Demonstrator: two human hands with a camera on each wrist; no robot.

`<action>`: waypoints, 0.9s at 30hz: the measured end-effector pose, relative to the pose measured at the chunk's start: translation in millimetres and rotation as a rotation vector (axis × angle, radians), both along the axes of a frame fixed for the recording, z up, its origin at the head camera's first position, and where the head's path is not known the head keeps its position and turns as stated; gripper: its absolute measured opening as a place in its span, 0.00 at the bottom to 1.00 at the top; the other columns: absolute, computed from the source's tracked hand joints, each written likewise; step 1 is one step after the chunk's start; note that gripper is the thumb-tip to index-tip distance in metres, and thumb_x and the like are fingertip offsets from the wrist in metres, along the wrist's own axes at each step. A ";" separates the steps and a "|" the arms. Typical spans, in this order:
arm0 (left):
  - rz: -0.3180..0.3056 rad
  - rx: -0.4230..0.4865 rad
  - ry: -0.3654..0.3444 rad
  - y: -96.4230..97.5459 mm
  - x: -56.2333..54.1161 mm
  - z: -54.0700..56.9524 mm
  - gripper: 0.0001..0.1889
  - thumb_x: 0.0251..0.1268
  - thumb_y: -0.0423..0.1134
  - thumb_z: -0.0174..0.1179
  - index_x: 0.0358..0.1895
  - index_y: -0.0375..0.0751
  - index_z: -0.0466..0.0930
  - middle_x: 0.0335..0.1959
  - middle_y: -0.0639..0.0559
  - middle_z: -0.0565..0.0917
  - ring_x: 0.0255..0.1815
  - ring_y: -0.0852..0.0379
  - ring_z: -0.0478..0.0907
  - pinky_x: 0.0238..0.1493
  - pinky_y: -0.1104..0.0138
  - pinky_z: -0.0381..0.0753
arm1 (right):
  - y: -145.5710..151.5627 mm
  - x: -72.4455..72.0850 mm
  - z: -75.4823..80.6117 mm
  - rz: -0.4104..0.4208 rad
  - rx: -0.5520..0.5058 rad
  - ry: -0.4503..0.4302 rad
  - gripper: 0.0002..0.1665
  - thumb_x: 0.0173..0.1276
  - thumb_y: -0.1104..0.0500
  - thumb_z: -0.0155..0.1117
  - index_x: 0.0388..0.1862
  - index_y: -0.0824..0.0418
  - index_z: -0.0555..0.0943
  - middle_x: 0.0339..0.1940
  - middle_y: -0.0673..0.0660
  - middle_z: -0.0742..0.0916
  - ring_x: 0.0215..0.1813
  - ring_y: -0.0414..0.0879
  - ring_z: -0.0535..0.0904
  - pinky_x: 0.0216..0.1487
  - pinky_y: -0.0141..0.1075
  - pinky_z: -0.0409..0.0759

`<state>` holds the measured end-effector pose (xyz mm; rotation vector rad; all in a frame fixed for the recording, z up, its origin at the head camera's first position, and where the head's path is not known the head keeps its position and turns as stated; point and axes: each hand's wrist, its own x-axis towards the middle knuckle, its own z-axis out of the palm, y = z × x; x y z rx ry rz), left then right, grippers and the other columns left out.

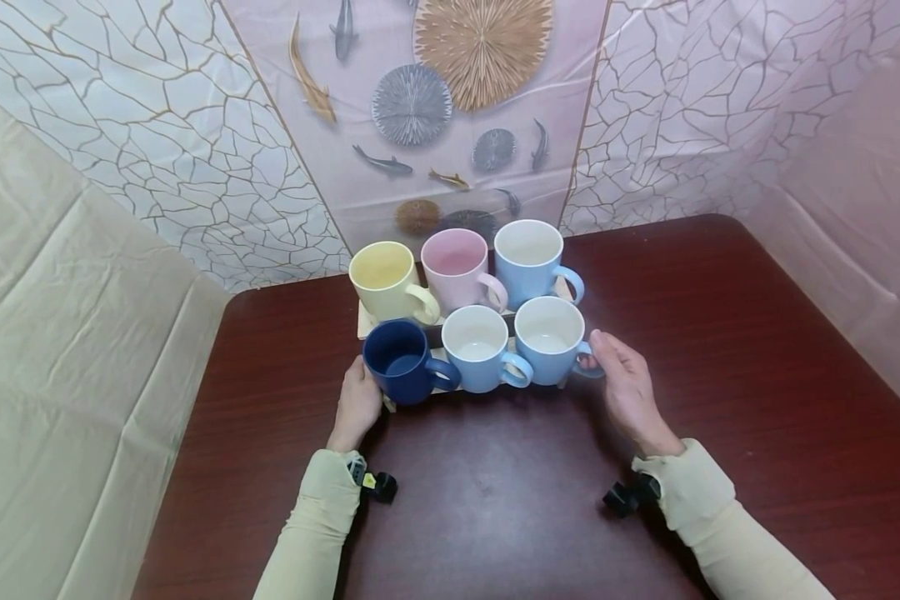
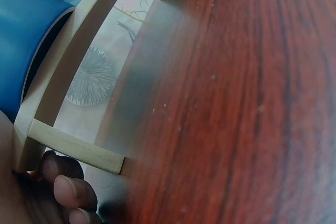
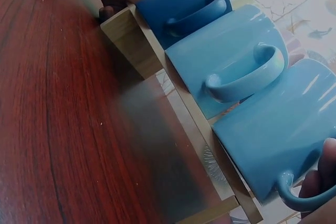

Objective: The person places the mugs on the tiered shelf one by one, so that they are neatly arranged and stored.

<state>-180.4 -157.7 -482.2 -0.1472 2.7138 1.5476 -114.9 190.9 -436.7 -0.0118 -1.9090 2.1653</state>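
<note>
Six mugs stand in two rows on a low wooden rack. At the front left is a dark blue mug, then a light blue mug and another light blue mug with white insides. Behind them stand a yellow mug, a pink mug and a third light blue mug. My left hand grips the rack's left end beside the dark blue mug, fingers curled under the board. With its thumb and fingers, my right hand pinches the front right mug's handle.
The rack stands toward the back of a dark reddish wooden table. Behind it hangs a patterned cloth with fish and round motifs. Pale cloth walls close in both sides.
</note>
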 end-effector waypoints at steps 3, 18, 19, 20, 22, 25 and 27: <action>-0.002 0.000 0.001 -0.3 0.2 -0.2 0.23 0.81 0.52 0.32 0.39 0.39 0.72 0.32 0.42 0.76 0.36 0.47 0.75 0.41 0.59 0.70 | 0.2 -0.7 -0.9 0.001 -0.016 0.011 0.22 0.79 0.57 0.48 0.24 0.66 0.71 0.25 0.54 0.75 0.38 0.46 0.68 0.47 0.37 0.62; -0.005 -0.004 0.009 1.1 0.5 0.1 0.23 0.81 0.52 0.32 0.39 0.39 0.72 0.32 0.42 0.76 0.35 0.47 0.74 0.39 0.58 0.70 | 0.1 -3.1 -4.2 0.027 0.027 0.000 0.23 0.79 0.55 0.48 0.25 0.68 0.72 0.26 0.53 0.76 0.37 0.46 0.70 0.46 0.35 0.65; -0.003 -0.004 0.009 0.9 0.2 -0.1 0.23 0.80 0.52 0.32 0.38 0.39 0.71 0.31 0.43 0.75 0.34 0.47 0.74 0.39 0.59 0.70 | 1.1 -3.1 -3.5 0.030 0.064 -0.013 0.24 0.79 0.54 0.48 0.26 0.69 0.72 0.26 0.52 0.76 0.37 0.46 0.70 0.46 0.35 0.65; -0.003 -0.004 0.009 0.7 -0.1 -0.4 0.23 0.80 0.52 0.32 0.38 0.39 0.71 0.31 0.43 0.75 0.34 0.47 0.74 0.39 0.59 0.70 | 2.1 -3.1 -2.8 0.034 0.102 -0.025 0.24 0.79 0.53 0.47 0.27 0.71 0.72 0.27 0.52 0.76 0.38 0.46 0.70 0.46 0.35 0.65; -0.002 -0.004 0.007 0.2 -0.4 -0.6 0.23 0.80 0.52 0.32 0.38 0.40 0.71 0.31 0.43 0.75 0.35 0.47 0.74 0.39 0.59 0.70 | 3.9 -3.0 -1.0 0.040 0.167 -0.046 0.26 0.79 0.51 0.47 0.29 0.72 0.72 0.27 0.53 0.76 0.38 0.46 0.71 0.46 0.35 0.66; 0.001 -0.014 0.006 0.1 -0.6 -0.6 0.23 0.80 0.52 0.32 0.38 0.40 0.71 0.32 0.43 0.75 0.36 0.47 0.74 0.41 0.58 0.70 | 5.1 -3.7 0.4 0.039 0.198 -0.045 0.25 0.79 0.52 0.47 0.28 0.71 0.72 0.28 0.54 0.77 0.38 0.46 0.71 0.45 0.34 0.66; 0.002 -0.017 0.007 0.1 -0.6 -0.7 0.22 0.80 0.51 0.32 0.38 0.40 0.71 0.32 0.43 0.75 0.36 0.47 0.74 0.41 0.58 0.70 | 5.9 -3.9 0.2 0.048 0.211 -0.042 0.24 0.80 0.52 0.47 0.28 0.70 0.71 0.29 0.56 0.77 0.39 0.46 0.72 0.45 0.34 0.67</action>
